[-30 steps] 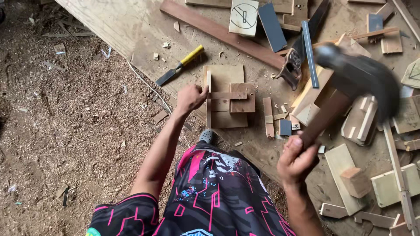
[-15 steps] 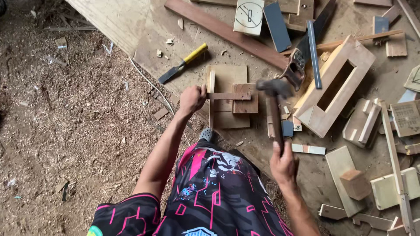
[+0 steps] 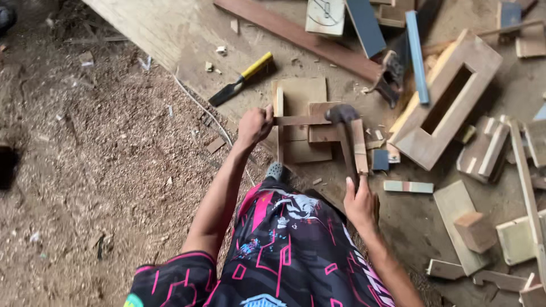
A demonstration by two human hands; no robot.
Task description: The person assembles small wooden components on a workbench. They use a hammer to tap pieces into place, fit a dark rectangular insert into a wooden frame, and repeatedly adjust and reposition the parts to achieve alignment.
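hammer (image 3: 343, 116) now down on wooden strip (image 3: 301, 120)

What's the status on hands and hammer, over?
Left hand gripping thin wood strip. Right hand on hammer, head on the strip's far end. Chisel lies apart, upper left.

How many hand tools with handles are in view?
2: a hammer in the right hand, its head on the wooden strip, and a yellow-handled chisel lying upper left. Others may be hidden.
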